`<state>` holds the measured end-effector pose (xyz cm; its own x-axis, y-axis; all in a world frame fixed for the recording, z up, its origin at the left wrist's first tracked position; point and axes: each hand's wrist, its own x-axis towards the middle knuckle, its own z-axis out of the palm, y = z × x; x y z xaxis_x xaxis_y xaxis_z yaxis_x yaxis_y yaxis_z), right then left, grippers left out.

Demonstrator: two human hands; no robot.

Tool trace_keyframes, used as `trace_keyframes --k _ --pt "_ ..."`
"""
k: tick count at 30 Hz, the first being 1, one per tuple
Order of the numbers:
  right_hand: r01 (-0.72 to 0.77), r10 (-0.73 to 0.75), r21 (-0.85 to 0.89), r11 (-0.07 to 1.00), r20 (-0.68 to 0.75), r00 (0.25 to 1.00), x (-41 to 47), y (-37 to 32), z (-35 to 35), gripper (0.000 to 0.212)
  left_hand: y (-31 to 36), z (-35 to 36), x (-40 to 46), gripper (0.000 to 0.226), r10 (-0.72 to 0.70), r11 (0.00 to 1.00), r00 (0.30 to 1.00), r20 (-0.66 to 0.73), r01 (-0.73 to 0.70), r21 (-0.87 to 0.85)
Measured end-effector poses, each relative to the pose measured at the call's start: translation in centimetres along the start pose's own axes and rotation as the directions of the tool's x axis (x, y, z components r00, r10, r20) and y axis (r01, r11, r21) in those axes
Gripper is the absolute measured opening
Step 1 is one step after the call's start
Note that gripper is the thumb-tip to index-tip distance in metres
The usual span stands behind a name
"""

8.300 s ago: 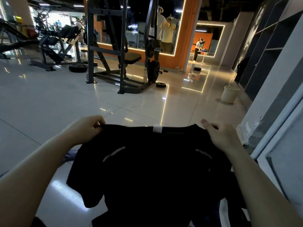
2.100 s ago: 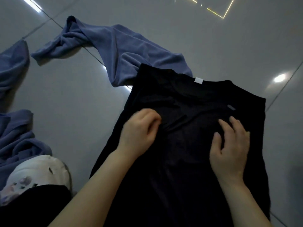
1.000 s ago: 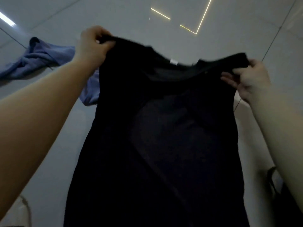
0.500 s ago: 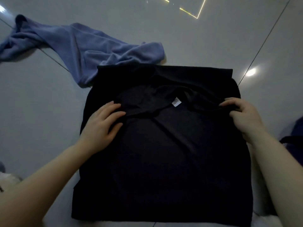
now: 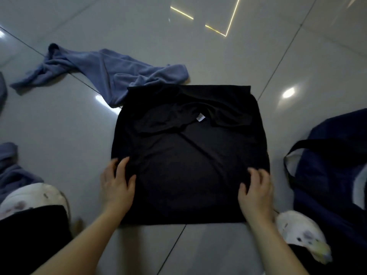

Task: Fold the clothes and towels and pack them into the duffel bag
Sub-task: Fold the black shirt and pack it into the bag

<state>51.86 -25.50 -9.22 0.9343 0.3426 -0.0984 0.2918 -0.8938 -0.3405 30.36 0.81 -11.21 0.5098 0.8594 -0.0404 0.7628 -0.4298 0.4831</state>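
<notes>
shirt: a black t-shirt [image 5: 190, 155] lies flat on the floor [image 5: 59, 135], folded over on itself into a rough square, with the collar and its small white tag [image 5: 200, 117] turned onto the upper half
left hand: the left hand [image 5: 117, 185] rests on the shirt's lower left edge, fingers spread and fairly straight, gripping nothing
right hand: the right hand [image 5: 256, 191] rests on the lower right edge, fingers loosely spread on the cloth (no pinch visible)
towel: a crumpled blue towel [image 5: 107, 72] lies on the floor just beyond the shirt's far left corner, its near end tucked under that corner
more cloth: further blue fabric [image 5: 12, 167] lies at the left edge of view
bag: a dark navy duffel bag [image 5: 337, 165] with a black strap sits on the floor to the right of the shirt, near it
shoes: a white shoe [image 5: 35, 197] lower left, another white shoe [image 5: 297, 233] lower right, just beside the right wrist
</notes>
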Motion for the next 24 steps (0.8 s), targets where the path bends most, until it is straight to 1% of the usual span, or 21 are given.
trace_keyframes --k 2,3,4,5,6,8,10,12,13,15,16,18,19,20,21,23,24 --pt "-0.066 0.078 -0.117 0.991 0.094 0.992 -3.2 1.1 -0.3 0.053 -0.6 -1.4 -3.8 0.058 -0.195 0.977 0.980 0.034 0.197 -0.080" --pt "-0.095 0.119 -0.164 0.982 0.145 0.982 -4.4 1.6 -0.7 0.055 -0.6 -2.2 -5.3 0.057 -0.295 0.944 0.952 0.081 0.304 -0.128" --pt "-0.128 0.162 -0.178 0.976 0.193 0.968 -5.2 2.0 -1.1 0.057 -0.5 -2.8 -6.3 0.057 -0.360 0.909 0.924 0.133 0.379 -0.172" --pt "-0.160 0.195 -0.160 0.974 0.239 0.951 -5.6 2.4 -1.6 0.058 -0.4 -3.3 -7.1 0.057 -0.384 0.880 0.904 0.190 0.420 -0.221" --pt "-0.171 0.207 -0.147 0.974 0.285 0.936 -5.9 2.8 -2.0 0.059 -0.1 -3.8 -7.7 0.058 -0.375 0.858 0.892 0.253 0.437 -0.269" --pt "-0.089 0.151 -0.179 0.980 0.373 0.915 -6.1 3.4 -2.8 0.057 0.6 -4.8 -8.5 0.053 -0.336 0.822 0.876 0.346 0.452 -0.346" --pt "-0.001 0.082 -0.194 0.981 0.411 0.908 -5.4 3.5 -3.4 0.052 1.1 -5.7 -8.5 0.037 -0.350 0.763 0.859 0.375 0.493 -0.418" --pt "0.008 0.066 -0.166 0.986 0.434 0.899 -4.8 3.2 -4.0 0.049 1.1 -6.6 -8.2 0.023 -0.394 0.713 0.845 0.361 0.529 -0.461" --pt "0.016 0.056 -0.158 0.987 0.444 0.894 -4.5 3.0 -4.2 0.048 0.9 -6.9 -7.9 0.021 -0.410 0.696 0.840 0.356 0.540 -0.473" --pt "0.011 0.056 -0.147 0.989 0.442 0.895 -4.5 2.6 -4.2 0.045 0.2 -7.6 -7.5 0.022 -0.429 0.664 0.820 0.380 0.571 -0.482" --pt "-0.019 0.070 -0.124 0.992 0.419 0.905 -4.5 2.4 -4.2 0.044 0.1 -7.8 -7.5 0.028 -0.427 0.661 0.812 0.398 0.580 -0.476" --pt "-0.118 0.124 -0.041 0.992 0.334 0.934 -4.6 1.8 -4.1 0.037 0.1 -8.1 -7.7 0.049 -0.419 0.677 0.798 0.433 0.592 -0.437" --pt "-0.151 0.143 0.004 0.989 0.290 0.946 -4.7 1.4 -4.1 0.032 0.2 -8.2 -7.8 0.056 -0.419 0.685 0.795 0.438 0.593 -0.422" --pt "-0.169 0.154 0.039 0.985 0.257 0.954 -4.9 1.1 -4.2 0.026 0.1 -8.1 -7.9 0.057 -0.425 0.695 0.798 0.428 0.590 -0.410" --pt "-0.180 0.160 0.069 0.981 0.234 0.959 -4.9 0.8 -4.3 0.022 -0.2 -7.9 -7.9 0.055 -0.437 0.699 0.807 0.396 0.582 -0.415" --pt "-0.189 0.166 0.120 0.975 0.178 0.970 -5.0 0.6 -4.5 0.016 -0.9 -7.6 -7.7 0.041 -0.475 0.683 0.819 0.321 0.573 -0.453" --pt "-0.182 0.162 0.137 0.974 0.144 0.976 -5.0 0.6 -4.6 0.016 -1.3 -7.7 -7.6 0.033 -0.485 0.677 0.819 0.307 0.574 -0.461"
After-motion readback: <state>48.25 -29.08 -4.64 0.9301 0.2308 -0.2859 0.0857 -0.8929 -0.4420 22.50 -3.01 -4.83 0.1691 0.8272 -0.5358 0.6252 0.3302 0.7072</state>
